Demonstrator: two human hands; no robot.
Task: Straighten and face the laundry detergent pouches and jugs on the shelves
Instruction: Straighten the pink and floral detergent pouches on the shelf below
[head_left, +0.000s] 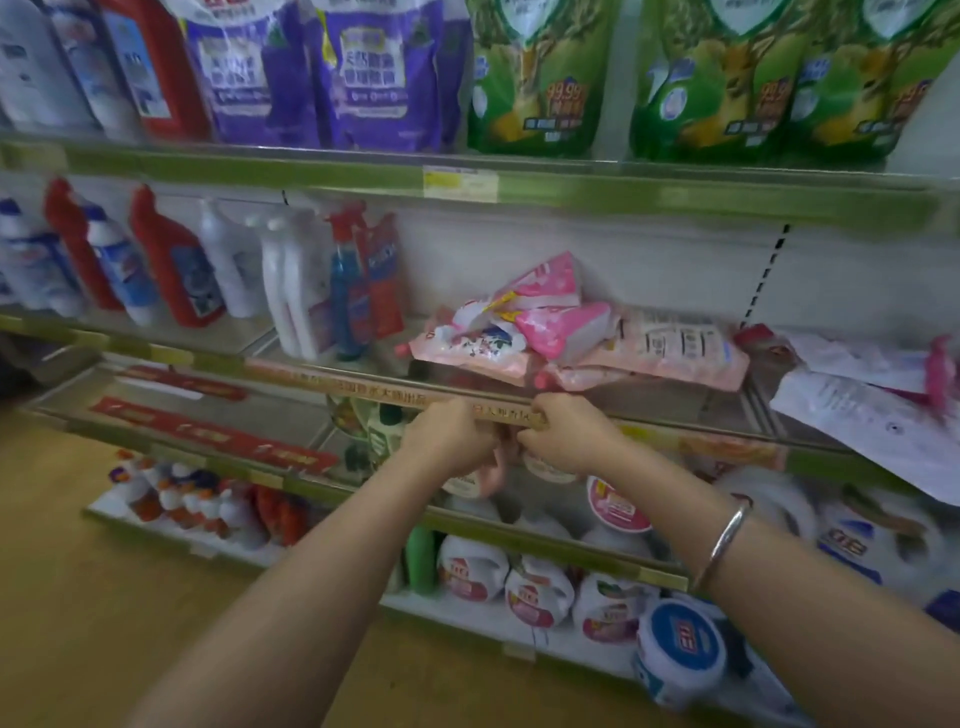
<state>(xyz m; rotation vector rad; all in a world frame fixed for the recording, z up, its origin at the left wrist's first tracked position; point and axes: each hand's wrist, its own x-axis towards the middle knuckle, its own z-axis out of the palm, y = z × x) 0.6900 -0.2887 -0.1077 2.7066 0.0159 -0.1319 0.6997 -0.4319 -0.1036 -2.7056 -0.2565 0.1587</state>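
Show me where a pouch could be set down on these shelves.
Bare room around the red strips at lower left, and between the pink pouch pile and the white pouches. The bottle row and the jugs below are packed.

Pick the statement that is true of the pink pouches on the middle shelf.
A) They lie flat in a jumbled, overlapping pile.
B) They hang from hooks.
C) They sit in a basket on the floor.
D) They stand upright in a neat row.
A: the pink pouches lie flat and overlapping in a heap on the middle shelf, none of them upright.
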